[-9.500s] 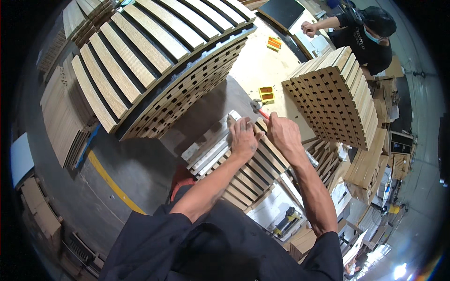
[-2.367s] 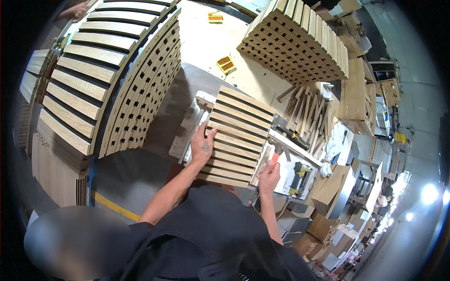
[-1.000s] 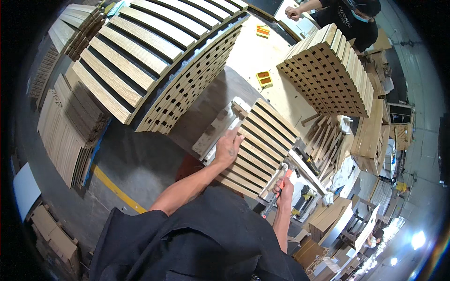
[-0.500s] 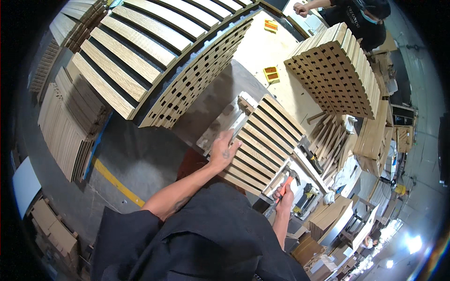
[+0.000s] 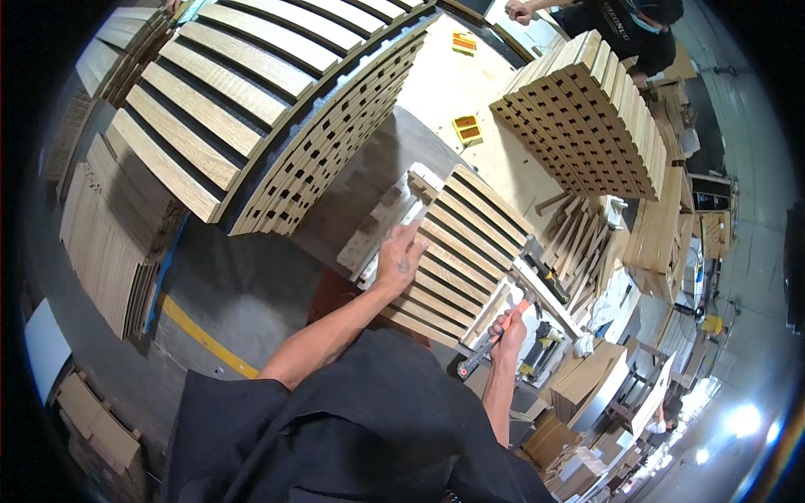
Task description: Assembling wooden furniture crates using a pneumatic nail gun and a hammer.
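Slatted wooden panel [image 5: 470,256] lay before the person, left hand [image 5: 398,261] at its left edge, finger grip impossible to tell. Right-hand fingers [image 5: 511,324] wrapped a claw hammer [image 5: 480,355] beside its right edge, where a nail gun [image 5: 540,349], loose wooden strips [image 5: 579,235] and a panel stack [image 5: 579,126] crowded the space.

I record a slatted wooden panel [image 5: 459,258], mid-frame, striped pale tan and black; an orange-and-black claw hammer [image 5: 480,356], lower right of centre; a solid yellow floor line [image 5: 204,337], lower left.
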Demonstrator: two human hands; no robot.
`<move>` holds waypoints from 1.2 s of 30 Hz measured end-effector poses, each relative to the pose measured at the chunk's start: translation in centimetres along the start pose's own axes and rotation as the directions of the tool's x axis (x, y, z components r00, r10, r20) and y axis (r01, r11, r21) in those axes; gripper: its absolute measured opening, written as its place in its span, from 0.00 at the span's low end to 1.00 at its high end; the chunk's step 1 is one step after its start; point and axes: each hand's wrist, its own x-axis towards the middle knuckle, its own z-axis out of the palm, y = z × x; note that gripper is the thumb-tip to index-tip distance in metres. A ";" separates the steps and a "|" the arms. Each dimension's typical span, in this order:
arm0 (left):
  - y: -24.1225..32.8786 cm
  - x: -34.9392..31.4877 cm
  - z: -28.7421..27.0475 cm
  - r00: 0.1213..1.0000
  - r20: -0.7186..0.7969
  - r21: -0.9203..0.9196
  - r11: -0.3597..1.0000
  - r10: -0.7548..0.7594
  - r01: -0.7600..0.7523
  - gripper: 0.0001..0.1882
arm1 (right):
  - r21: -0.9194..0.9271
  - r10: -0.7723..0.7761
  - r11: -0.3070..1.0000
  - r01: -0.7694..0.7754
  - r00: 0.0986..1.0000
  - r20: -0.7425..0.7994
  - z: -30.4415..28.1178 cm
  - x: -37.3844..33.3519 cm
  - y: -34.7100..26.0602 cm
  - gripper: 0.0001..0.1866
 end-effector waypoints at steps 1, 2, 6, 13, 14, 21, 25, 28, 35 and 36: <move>0.0 0.0 0.1 1.000 -0.010 -0.011 1.000 0.023 -0.023 0.26 | -0.002 -0.002 1.000 0.002 1.000 0.004 -0.3 0.3 -0.1 0.15; 0.0 0.0 0.0 1.000 -0.013 -0.009 1.000 0.021 -0.021 0.26 | -0.066 0.017 0.998 -0.014 0.999 0.045 0.0 -0.1 -0.4 0.14; 0.1 0.0 -0.2 1.000 0.005 -0.005 1.000 0.010 -0.010 0.26 | -0.160 0.045 0.987 -0.030 0.995 0.092 0.2 -0.3 -0.7 0.15; 0.7 0.1 -0.8 0.999 0.033 0.011 1.000 -0.011 0.010 0.27 | -0.104 0.015 0.995 -0.009 0.999 0.049 -0.2 -0.1 -0.8 0.12; 0.6 0.1 -1.0 0.999 0.031 0.012 1.000 -0.010 0.010 0.27 | -0.018 0.010 1.000 -0.010 1.000 0.029 -0.5 -0.1 -0.6 0.13; 0.3 -1.1 -1.7 0.999 0.030 -0.054 0.998 -0.039 0.040 0.25 | -0.131 0.095 0.987 -0.091 0.995 0.028 -1.4 -3.4 0.2 0.15; -0.6 -1.2 -1.1 0.997 -0.078 -0.037 0.999 0.024 -0.027 0.19 | -0.143 0.136 0.983 -0.119 0.984 0.113 -1.6 -2.7 1.9 0.14; -0.8 -1.3 -1.2 0.997 -0.073 0.002 1.000 -0.003 0.004 0.19 | -0.213 0.114 0.973 -0.090 0.988 0.101 0.1 -3.6 1.2 0.13; -0.6 -1.4 -0.4 0.994 -0.086 -0.067 0.996 0.060 -0.066 0.17 | -0.132 0.061 0.990 -0.051 0.996 0.069 -1.3 -2.5 1.7 0.11; -0.5 -1.3 -0.7 0.996 -0.077 -0.044 0.998 0.051 -0.054 0.18 | -0.133 0.063 0.990 -0.053 0.995 0.075 -0.8 -2.8 1.6 0.11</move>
